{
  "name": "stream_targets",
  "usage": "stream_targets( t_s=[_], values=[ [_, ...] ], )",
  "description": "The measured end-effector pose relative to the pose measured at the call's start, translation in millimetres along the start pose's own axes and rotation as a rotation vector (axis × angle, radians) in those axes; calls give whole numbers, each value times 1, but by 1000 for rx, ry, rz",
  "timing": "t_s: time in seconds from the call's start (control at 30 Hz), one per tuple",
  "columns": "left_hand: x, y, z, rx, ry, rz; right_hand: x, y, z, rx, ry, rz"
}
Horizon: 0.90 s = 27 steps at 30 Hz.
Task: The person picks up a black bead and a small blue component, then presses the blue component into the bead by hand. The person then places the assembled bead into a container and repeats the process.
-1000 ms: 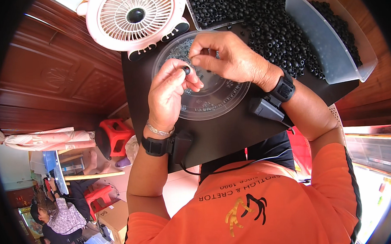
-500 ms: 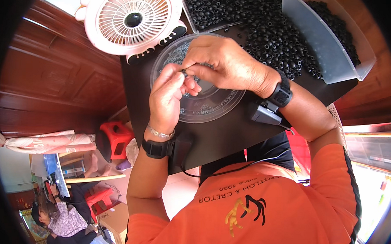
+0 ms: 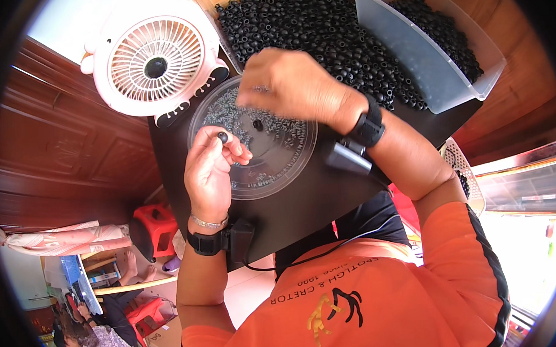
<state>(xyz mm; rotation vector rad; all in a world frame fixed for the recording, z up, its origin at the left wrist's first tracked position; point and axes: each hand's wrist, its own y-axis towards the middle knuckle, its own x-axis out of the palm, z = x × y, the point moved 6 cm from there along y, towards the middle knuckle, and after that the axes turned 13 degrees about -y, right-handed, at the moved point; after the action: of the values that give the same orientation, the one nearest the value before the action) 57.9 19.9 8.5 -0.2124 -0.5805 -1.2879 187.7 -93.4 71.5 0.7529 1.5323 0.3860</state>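
My left hand [image 3: 207, 176] pinches a small round black bead-like piece [image 3: 222, 137] between thumb and fingertips, over the near left rim of a round clear plastic tray [image 3: 272, 187]. Many tiny grey-blue pieces [image 3: 292, 132] lie scattered in that tray. Another black piece [image 3: 257, 125] shows near the tray's middle, below my right hand. My right hand [image 3: 293, 86] is above the tray's far side, apart from the left; motion smears its bent fingers, and what they hold, if anything, cannot be seen.
A big heap of black bead-like pieces [image 3: 321, 32] covers the far side of the black table [image 3: 292, 219]. On the right stands a translucent bin [image 3: 409, 56] with more of them. A pink-white fan [image 3: 155, 67] stands far left. Another person [image 3: 99, 342] sits at lower left.
My hands were together over the tray; now they have parted, the right one moving off from the left. The black piece in my left fingertips shows plainly now. The whole view has shifted somewhat.
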Motion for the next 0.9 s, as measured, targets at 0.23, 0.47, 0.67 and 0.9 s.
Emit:
stream_targets(
  t_s=[0.23,0.47,0.67,0.9],
  values=[
    [-4,1,3,21,-31,38,24,-20,102,342,-451,-402],
    [-7,2,4,20,-58,50,50,-21,106,270,-539,-514],
    [-3,2,-1,-2,-62,16,27,-11,83,308,13,-135],
    [3,-1,-7,-41,-48,-4,31,-4,-2,368,1024,-186]
  ],
)
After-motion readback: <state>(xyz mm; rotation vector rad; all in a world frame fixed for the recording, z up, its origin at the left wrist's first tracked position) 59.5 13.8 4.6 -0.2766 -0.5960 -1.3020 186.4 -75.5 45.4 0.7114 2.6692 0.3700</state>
